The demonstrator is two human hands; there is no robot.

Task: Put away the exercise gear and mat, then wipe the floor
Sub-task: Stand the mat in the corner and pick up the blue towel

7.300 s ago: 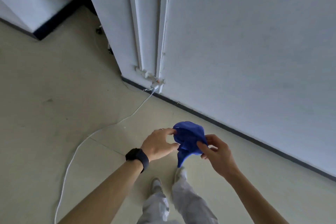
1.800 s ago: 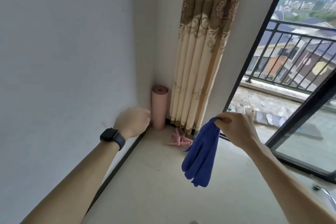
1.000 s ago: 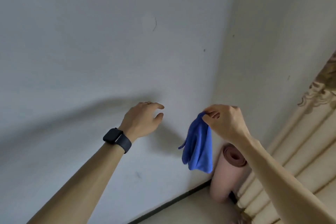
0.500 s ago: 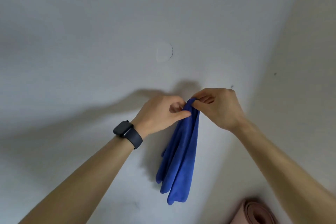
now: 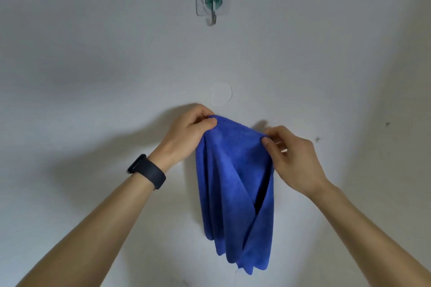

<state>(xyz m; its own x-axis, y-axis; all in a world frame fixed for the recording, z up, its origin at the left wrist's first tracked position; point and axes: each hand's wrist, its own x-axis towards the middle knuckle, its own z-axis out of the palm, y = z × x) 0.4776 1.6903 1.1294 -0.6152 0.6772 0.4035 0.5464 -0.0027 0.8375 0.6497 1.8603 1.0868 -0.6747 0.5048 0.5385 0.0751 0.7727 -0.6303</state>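
The blue cloth [image 5: 235, 184] hangs at the centre of the frame, its top edge pinched by the left hand [image 5: 186, 137] and the right hand [image 5: 291, 158]. The wall hook [image 5: 213, 7] at upper centre is bare, so hanging the cloth up is probably the closing step. Gear, mat and floor are out of view.

On my feed all I get of the person is two bare forearms and the hands. The left forearm [image 5: 105, 212] has a smartwatch [image 5: 148, 171] strapped on at the wrist: wide matte black band, with a dark rounded case seen mostly edge-on. The left hand [image 5: 186, 133] is bare too. The right forearm [image 5: 361, 216] and right hand [image 5: 293, 158] are plain, with a short trimmed thumbnail showing.
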